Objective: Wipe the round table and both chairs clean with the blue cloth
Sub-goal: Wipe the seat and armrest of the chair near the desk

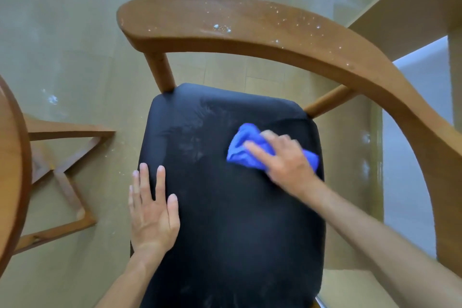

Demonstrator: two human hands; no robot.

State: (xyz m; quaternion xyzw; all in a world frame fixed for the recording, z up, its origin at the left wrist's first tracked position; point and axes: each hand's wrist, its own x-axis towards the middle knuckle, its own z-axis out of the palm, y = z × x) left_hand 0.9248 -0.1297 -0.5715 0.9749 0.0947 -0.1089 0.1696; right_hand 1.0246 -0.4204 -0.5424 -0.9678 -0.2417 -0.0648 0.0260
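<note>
**Inspector:** Where is the cloth?

**Assistant:** The bunched blue cloth (252, 149) lies on the right rear part of the black padded seat (232, 207) of the brown wooden armchair (250, 25). The right hand (285, 157) lies on top of it and presses it down; that hand is blurred, so I cannot tell whether the fingers curl round the fabric.

**Inspector:** The other hand?

**Assistant:** The left hand (153, 215) is spread flat on the seat's left edge, holding nothing.

**Inspector:** Findings?

**Assistant:** Pale smears (192, 130) show on the seat's rear left; white specks (222, 28) dot the curved armrail. The round wooden tabletop (12, 162) edges in at left.

**Inspector:** Recommendation?

**Assistant:** In my judgement, overlapping strokes toward the smears with steady pressure, the left hand bracing, then the rail.
</note>
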